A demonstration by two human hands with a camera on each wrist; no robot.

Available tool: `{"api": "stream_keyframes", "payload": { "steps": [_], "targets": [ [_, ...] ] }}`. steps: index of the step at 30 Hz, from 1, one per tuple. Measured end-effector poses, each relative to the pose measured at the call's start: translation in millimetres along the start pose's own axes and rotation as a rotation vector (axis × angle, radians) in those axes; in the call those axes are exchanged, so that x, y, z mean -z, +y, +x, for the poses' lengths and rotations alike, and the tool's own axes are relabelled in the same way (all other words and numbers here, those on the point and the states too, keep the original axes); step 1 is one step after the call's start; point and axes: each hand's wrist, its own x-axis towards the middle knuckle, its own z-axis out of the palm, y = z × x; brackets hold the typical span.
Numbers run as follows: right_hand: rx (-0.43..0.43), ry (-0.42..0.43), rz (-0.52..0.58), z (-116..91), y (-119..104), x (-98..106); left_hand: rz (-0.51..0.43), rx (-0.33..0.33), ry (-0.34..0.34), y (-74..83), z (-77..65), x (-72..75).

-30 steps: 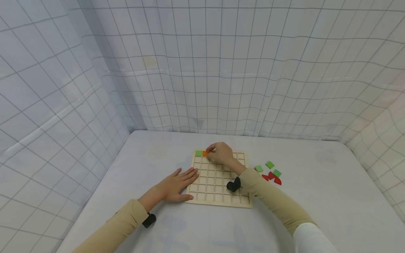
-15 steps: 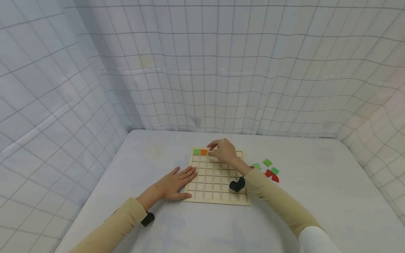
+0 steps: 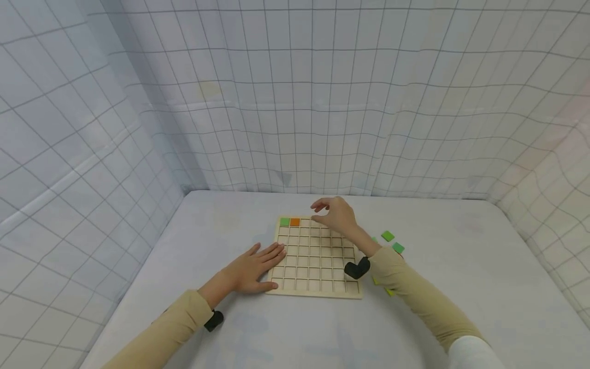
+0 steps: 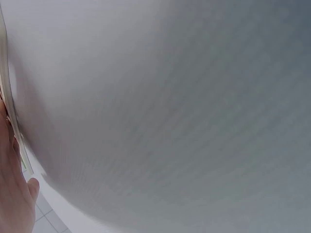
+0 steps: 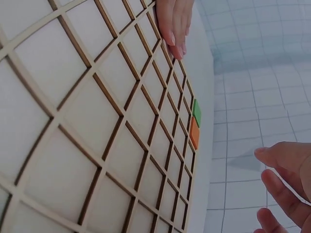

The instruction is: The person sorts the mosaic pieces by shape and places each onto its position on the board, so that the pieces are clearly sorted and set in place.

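Observation:
A wooden grid board [image 3: 318, 266] of square cells lies on the table. In its far left corner cells sit a green square tile [image 3: 285, 222] and, beside it, an orange square tile [image 3: 295, 222]. My left hand [image 3: 255, 269] rests flat on the board's left edge, fingers straight. Above the far side of the board is my right hand [image 3: 337, 214], thumb and fingers apart with nothing between them. The right wrist view shows this hand [image 5: 291, 179] off the board, its fingertips spread.
Right of the board lie loose pieces, among them a light green tile [image 3: 387, 236] and a darker green tile [image 3: 398, 248]. My right sleeve [image 3: 405, 282] covers part of the pile. A grid-patterned curtain [image 3: 322, 128] stands behind the table.
My right hand has moved away from the orange tile, rising and shifting right, with its fingers parted. The orange tile stays in its cell. My left hand keeps its place on the board.

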Motion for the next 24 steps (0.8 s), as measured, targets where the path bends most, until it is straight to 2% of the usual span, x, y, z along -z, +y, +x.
{"api": "stream_keyframes", "payload": {
  "steps": [7,15,24],
  "targets": [
    [-0.064,0.006,-0.016,-2.1,20.2,17.1,-0.017,-0.027,0.031,1.6,-1.1,2.9],
    [-0.117,0.042,-0.044,-10.8,39.3,42.0,-0.005,-0.018,0.02,-0.3,-1.2,-1.5],
    [-0.137,0.074,-0.049,-29.5,57.1,62.4,-0.011,-0.01,0.006,-0.3,0.0,-0.3]
  ]
}}
